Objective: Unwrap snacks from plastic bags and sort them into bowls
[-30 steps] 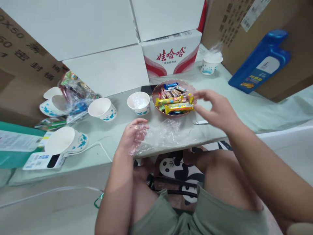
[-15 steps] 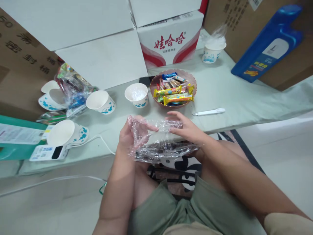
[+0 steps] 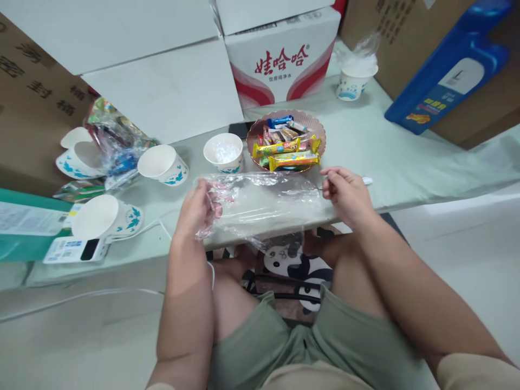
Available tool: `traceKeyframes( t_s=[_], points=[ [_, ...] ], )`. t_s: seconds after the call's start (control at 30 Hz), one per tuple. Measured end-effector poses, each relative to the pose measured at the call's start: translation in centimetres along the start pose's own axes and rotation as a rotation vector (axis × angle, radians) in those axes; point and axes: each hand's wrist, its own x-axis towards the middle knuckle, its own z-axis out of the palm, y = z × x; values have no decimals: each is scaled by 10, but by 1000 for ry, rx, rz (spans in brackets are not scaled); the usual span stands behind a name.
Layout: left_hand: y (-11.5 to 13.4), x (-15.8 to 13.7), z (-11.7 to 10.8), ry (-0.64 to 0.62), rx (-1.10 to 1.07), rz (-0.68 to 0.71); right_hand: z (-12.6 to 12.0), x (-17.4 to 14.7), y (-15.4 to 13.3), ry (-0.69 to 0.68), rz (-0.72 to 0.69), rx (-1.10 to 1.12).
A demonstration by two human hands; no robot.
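Observation:
A sheet of thin clear plastic film (image 3: 268,200) is stretched between my two hands over the table's front edge. My left hand (image 3: 199,208) grips its left end, with curled fingers partly covered by the film. At the right end, my right hand (image 3: 345,192) pinches the film's edge between thumb and fingers. Just beyond the film stands a scalloped pink bowl (image 3: 319,127) of wrapped snack bars. A white paper cup (image 3: 233,167) holding clear crumpled plastic is beside the bowl. Under my right hand a white pen (image 3: 367,181) is mostly hidden.
More paper cups (image 3: 173,172) stand at the left, near packaged snacks (image 3: 117,135) and a white power bank (image 3: 75,251) with a cable. A plastic-topped cup (image 3: 351,86) and a blue bottle (image 3: 439,81) are at the back right. Cartons (image 3: 284,67) line the back.
My hands have moved apart, the right one outward and up, the left one outward. The bunched film is now drawn out wide and flatter between them.

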Motion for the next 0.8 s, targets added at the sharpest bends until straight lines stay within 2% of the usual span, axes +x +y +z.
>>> traceKeyframes(
  t_s=[0.07, 0.13, 0.2, 0.27, 0.3, 0.4, 0.43, 0.47, 0.6, 0.73, 0.8],
  points=[
    [2, 0, 3, 12, -93, -29, 8, -3, 4, -50, 41, 96],
    [4, 0, 7, -6, -171, -66, 17, -10, 7, -188, 139, 154],
    [5, -2, 10, -25, -226, -77, 23, -18, 8, -333, 236, 138],
    [4, -3, 11, -27, -232, -50, 26, -24, 7, -383, 232, 65],
    [4, -4, 11, -24, -215, -25, 25, -25, 5, -346, 175, 33],
    [1, -3, 8, -5, -154, 66, 17, -25, 0, -114, -48, 25],
    [0, -2, 7, 2, -144, 92, 14, -24, -2, -69, -80, 31],
    [-2, 0, 5, 7, -139, 110, 12, -23, -3, -63, -79, 28],
    [-9, 6, 3, -12, -125, 130, 9, -21, -5, -182, -8, -56],
    [-10, 7, 4, 35, -164, 194, 10, -22, -7, -120, -43, -124],
    [-9, 5, 3, -30, -132, 174, 9, -22, -9, -85, -79, -132]
  ],
)
